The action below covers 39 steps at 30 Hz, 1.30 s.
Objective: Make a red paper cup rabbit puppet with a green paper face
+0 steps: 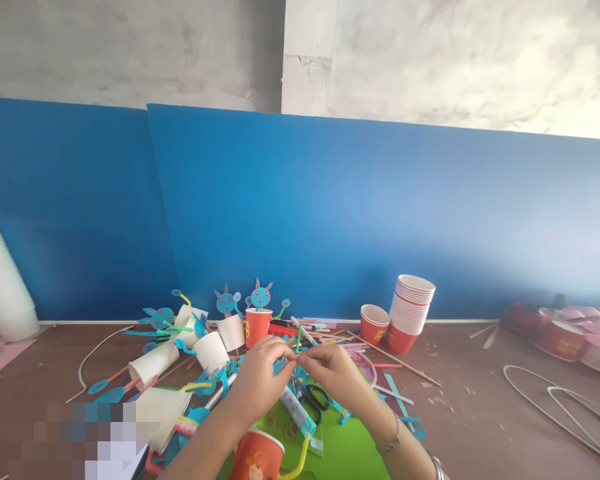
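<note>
My left hand (265,373) and my right hand (337,373) meet over the middle of the table, thumbs and fingertips pinched together. A thin green strip (299,337) rises from between their fingertips; whether it is a straw or a pipe cleaner I cannot tell. Below the hands lie a glue stick (297,410) with a blue end and dark-handled scissors (316,400), over a green sheet (353,440). Close to my left forearm, a red paper cup (258,457) has a bent yellow arm (299,460) at its side.
Paper cups with blue animal cut-outs (261,295) crowd the left. A stack of red-and-white cups (411,310) and a single red cup (374,325) stand to the right, beside wooden sticks (405,363). A white cable (555,393) loops far right. Blue panels (330,213) border the back.
</note>
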{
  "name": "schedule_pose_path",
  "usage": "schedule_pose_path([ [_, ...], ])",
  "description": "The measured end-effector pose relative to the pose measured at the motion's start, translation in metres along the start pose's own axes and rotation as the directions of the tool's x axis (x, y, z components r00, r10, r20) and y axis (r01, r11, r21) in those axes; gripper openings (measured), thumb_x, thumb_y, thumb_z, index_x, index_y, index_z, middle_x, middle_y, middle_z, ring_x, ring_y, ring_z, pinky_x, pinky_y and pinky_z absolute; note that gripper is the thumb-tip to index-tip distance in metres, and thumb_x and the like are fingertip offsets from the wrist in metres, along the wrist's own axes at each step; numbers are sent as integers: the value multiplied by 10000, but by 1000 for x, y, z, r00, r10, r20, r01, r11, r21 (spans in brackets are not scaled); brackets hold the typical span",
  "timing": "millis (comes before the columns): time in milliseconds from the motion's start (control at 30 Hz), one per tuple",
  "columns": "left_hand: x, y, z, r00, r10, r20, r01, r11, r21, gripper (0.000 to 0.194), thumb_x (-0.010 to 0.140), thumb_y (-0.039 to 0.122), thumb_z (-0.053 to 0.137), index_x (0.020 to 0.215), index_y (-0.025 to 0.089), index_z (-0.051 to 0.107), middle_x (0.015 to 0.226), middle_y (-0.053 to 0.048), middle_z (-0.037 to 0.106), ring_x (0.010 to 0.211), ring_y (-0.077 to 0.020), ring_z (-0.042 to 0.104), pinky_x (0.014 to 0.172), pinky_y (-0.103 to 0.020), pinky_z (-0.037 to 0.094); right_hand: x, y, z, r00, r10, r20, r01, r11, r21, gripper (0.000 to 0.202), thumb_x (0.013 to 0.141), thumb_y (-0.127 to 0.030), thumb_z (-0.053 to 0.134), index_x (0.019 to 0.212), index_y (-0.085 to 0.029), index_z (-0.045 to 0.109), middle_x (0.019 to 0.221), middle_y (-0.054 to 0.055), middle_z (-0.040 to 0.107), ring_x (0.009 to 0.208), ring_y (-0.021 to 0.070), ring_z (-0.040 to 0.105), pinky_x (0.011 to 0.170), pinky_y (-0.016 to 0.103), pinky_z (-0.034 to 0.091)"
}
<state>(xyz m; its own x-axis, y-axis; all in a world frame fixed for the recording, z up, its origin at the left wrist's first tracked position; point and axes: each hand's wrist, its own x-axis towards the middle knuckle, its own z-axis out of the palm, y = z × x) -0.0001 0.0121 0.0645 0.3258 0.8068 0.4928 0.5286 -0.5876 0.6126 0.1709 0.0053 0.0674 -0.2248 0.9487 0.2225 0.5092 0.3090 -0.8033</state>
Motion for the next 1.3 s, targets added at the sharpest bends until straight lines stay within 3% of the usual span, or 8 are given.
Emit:
schedule_pose_path([
  [500,-9,2,10,965,225,-137,-222,974,38,161,867,154,477,803,204,616,847,-58,640,829,-199,576,767,-326,446,0,3,13,984,171,-53,-141,924,354,233,670,-328,563,504,-185,483,479,-57,354,484,92,301,470,226,260],
  [600,-8,6,10,978,112,-175,-139,979,-147,157,861,208,497,761,197,617,795,-49,627,799,-193,575,756,-313,450,-1,-2,13,984,178,-19,-154,894,421,228,700,-354,553,557,-182,510,508,-39,437,508,110,398,519,235,343],
  [700,-4,7,6,970,-170,-171,78,893,-444,170,818,315,559,738,182,629,752,-29,629,719,-171,578,687,-275,459,0,-1,10,984,120,-131,-120,993,10,186,725,-291,531,568,-190,528,504,-20,494,521,139,456,545,256,349],
  [800,1,6,0,920,-385,-69,262,738,-622,251,762,410,605,777,166,664,743,-25,666,712,-168,597,677,-260,458,0,8,6,988,9,-154,-72,910,-409,231,762,-195,500,537,-192,551,552,28,592,607,187,549,662,312,367],
  [967,5,3,-2,890,-452,53,375,661,-650,305,729,442,620,790,151,689,773,-48,714,740,-177,628,682,-262,466,0,20,4,989,43,-144,-105,884,-455,130,685,-108,562,604,-180,636,735,113,691,799,280,621,760,386,387],
  [1100,5,0,6,905,-416,89,368,661,-653,321,718,451,629,816,153,696,815,-63,730,791,-195,649,721,-283,486,3,10,6,988,29,-151,-31,999,-9,158,800,-283,526,801,-184,650,835,66,684,801,210,608,717,307,438],
  [1200,4,-3,12,912,-403,78,352,672,-651,334,715,457,633,851,161,707,793,-56,725,797,-201,648,710,-283,488,4,2,9,981,138,-136,-80,928,364,229,759,-395,593,766,-167,625,714,22,634,671,168,561,609,264,421],
  [1300,3,-4,14,924,-373,79,334,691,-641,312,739,431,622,868,163,715,734,-37,703,775,-195,635,701,-274,476,3,1,13,972,186,-146,-102,887,450,244,705,-401,669,726,-162,624,690,8,600,647,150,517,579,250,387],
])
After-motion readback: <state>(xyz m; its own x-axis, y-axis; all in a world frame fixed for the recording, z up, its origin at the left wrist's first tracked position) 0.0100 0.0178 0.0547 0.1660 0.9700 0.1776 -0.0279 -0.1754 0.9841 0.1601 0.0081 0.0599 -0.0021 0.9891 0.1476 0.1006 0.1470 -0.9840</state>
